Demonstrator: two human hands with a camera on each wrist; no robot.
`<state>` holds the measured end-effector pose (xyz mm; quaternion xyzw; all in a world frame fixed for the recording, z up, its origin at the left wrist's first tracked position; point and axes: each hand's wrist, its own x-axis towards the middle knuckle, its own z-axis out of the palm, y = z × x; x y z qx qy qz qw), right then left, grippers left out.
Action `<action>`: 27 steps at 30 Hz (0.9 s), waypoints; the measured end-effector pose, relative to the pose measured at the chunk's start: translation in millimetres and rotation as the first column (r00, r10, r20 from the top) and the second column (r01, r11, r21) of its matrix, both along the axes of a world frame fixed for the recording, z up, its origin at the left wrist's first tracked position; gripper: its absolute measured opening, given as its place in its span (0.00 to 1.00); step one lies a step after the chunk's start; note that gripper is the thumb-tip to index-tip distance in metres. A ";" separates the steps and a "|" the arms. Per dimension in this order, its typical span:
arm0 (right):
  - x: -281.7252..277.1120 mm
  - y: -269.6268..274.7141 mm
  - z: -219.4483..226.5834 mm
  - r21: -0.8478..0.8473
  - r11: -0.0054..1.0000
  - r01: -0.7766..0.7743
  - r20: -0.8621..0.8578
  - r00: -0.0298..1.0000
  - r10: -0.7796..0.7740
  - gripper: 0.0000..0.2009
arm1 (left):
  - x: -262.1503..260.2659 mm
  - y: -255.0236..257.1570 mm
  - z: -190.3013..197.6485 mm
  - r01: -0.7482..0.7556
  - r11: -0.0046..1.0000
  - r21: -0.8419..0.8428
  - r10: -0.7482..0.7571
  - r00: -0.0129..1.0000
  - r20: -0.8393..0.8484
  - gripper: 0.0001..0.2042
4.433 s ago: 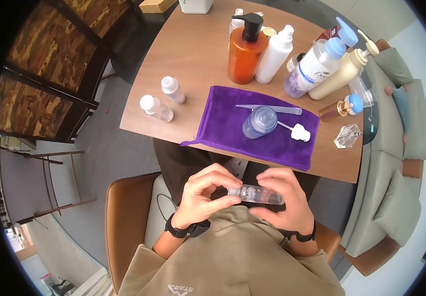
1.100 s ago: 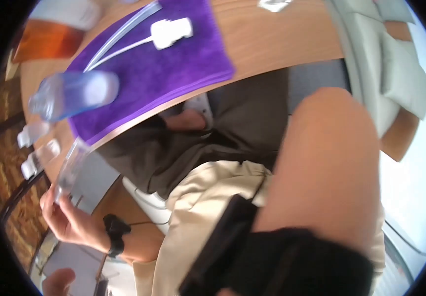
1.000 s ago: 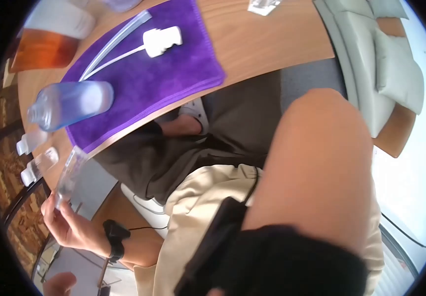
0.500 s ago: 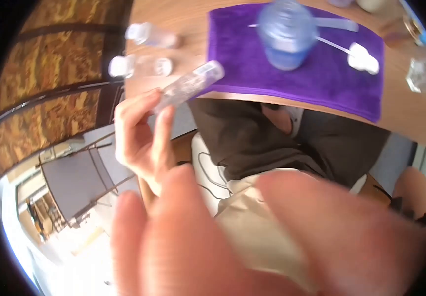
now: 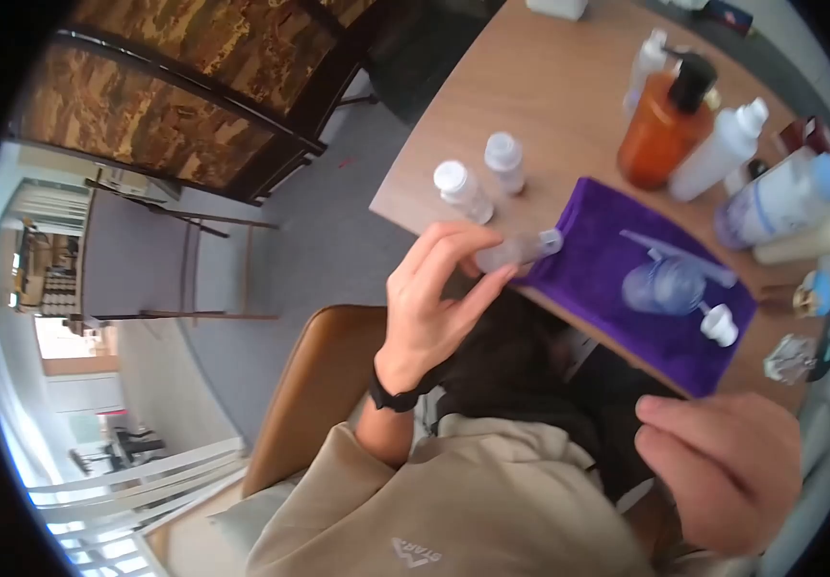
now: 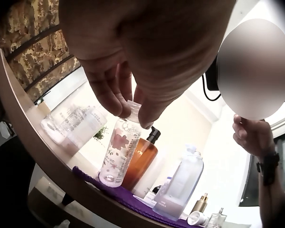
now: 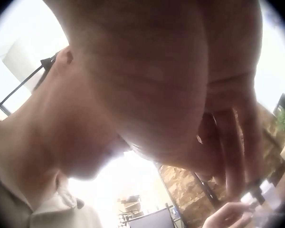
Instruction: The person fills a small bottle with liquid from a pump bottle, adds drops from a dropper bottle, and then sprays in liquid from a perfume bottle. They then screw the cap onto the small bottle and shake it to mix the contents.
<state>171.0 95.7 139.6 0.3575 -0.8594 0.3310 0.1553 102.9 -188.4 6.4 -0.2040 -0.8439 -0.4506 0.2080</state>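
Observation:
In the left wrist view, my left hand (image 6: 128, 90) pinches a small clear bottle (image 6: 118, 156) with a pink flower print by its cap. The head view shows that bottle (image 5: 521, 252) tilted, its far end over the corner of a purple cloth (image 5: 603, 288). My right hand (image 5: 723, 471) is raised, blurred, with fingers loosely bent and nothing visible in them. On the cloth are a bluish translucent bottle (image 5: 663, 287), a white pump top (image 5: 720, 325) and a long pale tool (image 5: 679, 255). Two small white-capped bottles, one nearer (image 5: 465, 192) and one farther (image 5: 504, 162), stand left of the cloth.
At the table's back right stand an amber pump bottle (image 5: 663, 135), a white bottle (image 5: 720, 149) and a purple-and-white pump bottle (image 5: 771, 204). A glass perfume bottle (image 5: 788, 358) sits near the right edge. A brown chair (image 5: 309, 375) is behind the left arm.
My right hand has left the small bottle, come up close to the head camera, and moved away to the right. The left hand has carried the bottle from the lap to the table edge.

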 end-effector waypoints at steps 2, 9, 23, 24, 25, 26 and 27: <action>-12.6 3.0 10.5 -0.044 0.998 0.041 0.008 0.999 -0.041 0.12 | -5.0 0.4 2.8 -0.014 0.999 0.034 0.015 1.000 -0.014 0.17; -54.9 -21.3 36.1 0.257 0.963 0.084 0.003 0.996 -0.087 0.13 | -10.7 -4.1 14.2 -0.008 1.000 -0.003 0.008 0.998 -0.064 0.16; -183.9 -103.0 -7.8 0.551 0.819 -0.156 0.161 0.984 0.079 0.10 | -23.4 3.0 27.7 0.213 0.977 0.016 -0.212 0.976 -0.057 0.14; -188.8 -104.7 -14.8 0.548 0.821 -0.163 0.153 0.984 0.093 0.10 | -24.1 2.6 27.3 0.225 0.974 0.019 -0.224 0.973 -0.046 0.14; -193.0 -105.3 -21.9 0.553 0.816 -0.169 0.182 0.980 0.080 0.08 | -25.1 1.9 26.3 0.240 0.970 0.024 -0.239 0.970 -0.033 0.13; -195.7 -105.4 -25.7 0.559 0.811 -0.173 0.210 0.976 0.064 0.07 | -26.4 0.5 24.4 0.232 0.973 0.017 -0.231 0.972 -0.039 0.13; -196.3 -105.0 -26.7 0.557 0.811 -0.175 0.204 0.976 0.071 0.07 | -27.2 -0.3 22.0 0.240 0.971 0.011 -0.240 0.971 -0.024 0.13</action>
